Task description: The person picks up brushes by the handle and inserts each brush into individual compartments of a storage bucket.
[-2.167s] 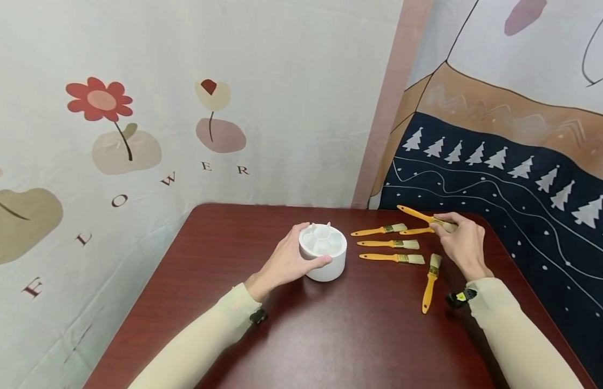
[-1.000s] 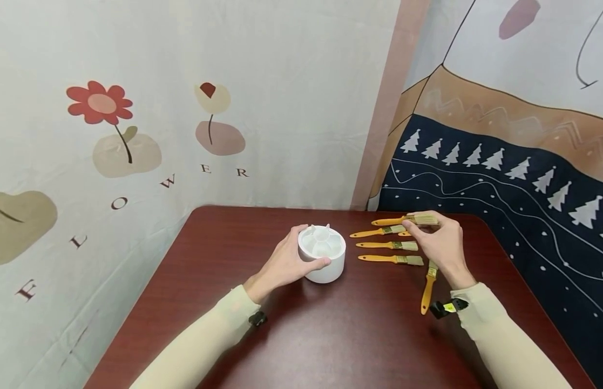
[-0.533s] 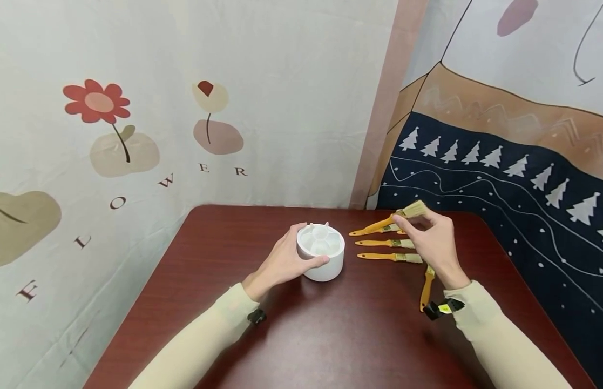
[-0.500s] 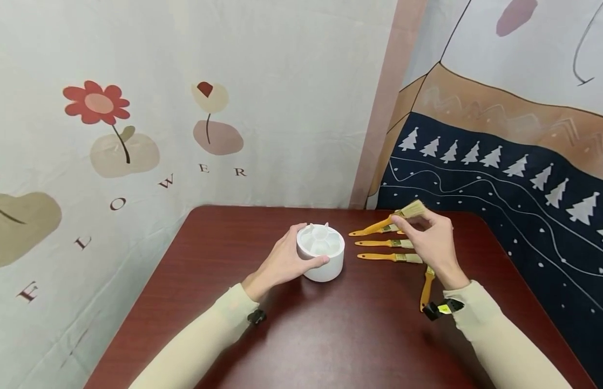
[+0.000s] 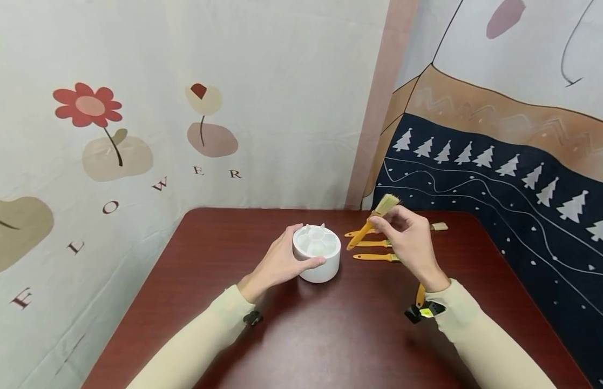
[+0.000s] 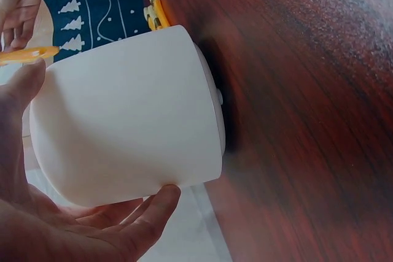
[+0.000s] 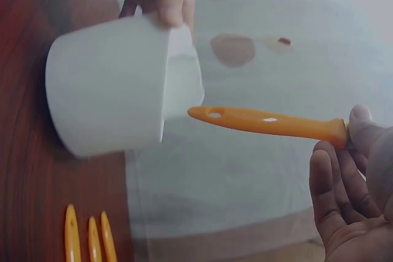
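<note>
My left hand (image 5: 282, 260) grips the left side of a white round divided organizer (image 5: 323, 274), thumb along the near wall and fingers behind. The organizer stands upright on the table, its compartments facing up. To the right, my right hand (image 5: 415, 246) pinches a paintbrush (image 5: 360, 235) near its ferrule. Its bristles point up, and the yellow handle slants down toward the organizer. In the right wrist view the handle's holed end (image 7: 212, 113) overlaps the area just beyond the organizer's rim (image 7: 167, 84).
Several more yellow-handled paintbrushes lie on the dark red table (image 5: 301, 335). Three handles, including the nearest paintbrush (image 5: 376, 257), show left of my right hand. Light bristles (image 5: 439, 226) show behind it, and another handle (image 5: 420, 294) is partly covered by my wrist. Printed cloth (image 5: 291, 108) hangs behind.
My right hand has lifted the paintbrush from the back right and brought it left toward the organizer. The brush has tilted from nearly flat to bristles up. My left hand keeps its hold.
</note>
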Available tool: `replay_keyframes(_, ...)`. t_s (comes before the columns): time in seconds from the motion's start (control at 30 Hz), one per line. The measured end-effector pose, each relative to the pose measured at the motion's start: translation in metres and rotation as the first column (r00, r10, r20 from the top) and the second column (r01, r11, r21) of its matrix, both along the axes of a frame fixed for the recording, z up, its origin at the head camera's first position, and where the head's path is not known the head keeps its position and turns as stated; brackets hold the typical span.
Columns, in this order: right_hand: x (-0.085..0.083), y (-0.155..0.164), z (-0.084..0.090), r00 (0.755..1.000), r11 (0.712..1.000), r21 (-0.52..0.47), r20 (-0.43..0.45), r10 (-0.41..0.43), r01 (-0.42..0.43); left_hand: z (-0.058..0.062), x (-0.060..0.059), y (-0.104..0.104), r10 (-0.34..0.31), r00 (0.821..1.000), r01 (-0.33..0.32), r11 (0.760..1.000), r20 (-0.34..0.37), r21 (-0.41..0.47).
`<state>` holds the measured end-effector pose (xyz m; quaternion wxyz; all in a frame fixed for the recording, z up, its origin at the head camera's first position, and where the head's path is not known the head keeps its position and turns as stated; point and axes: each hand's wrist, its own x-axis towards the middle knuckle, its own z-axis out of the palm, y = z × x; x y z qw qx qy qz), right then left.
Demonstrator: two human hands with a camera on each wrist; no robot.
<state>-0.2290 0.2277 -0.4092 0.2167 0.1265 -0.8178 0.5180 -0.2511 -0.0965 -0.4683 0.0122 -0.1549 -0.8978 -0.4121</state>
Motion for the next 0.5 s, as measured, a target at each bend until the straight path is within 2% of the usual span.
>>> replay_keyframes(0.33,0.007,-0.032,0.011,0.986,0.986,-0.046,-0.045,0.161,-0.163,0.002,0.001,-0.002,0.002,1.000,-0.002,1.000,0.011,0.002)
replay_keyframes(0.5,0.007,-0.046,0.013,0.971,0.974,-0.022,-0.080,0.225,-0.227,0.002,0.000,-0.002,0.001,1.000,-0.001,1.000,0.011,0.002)
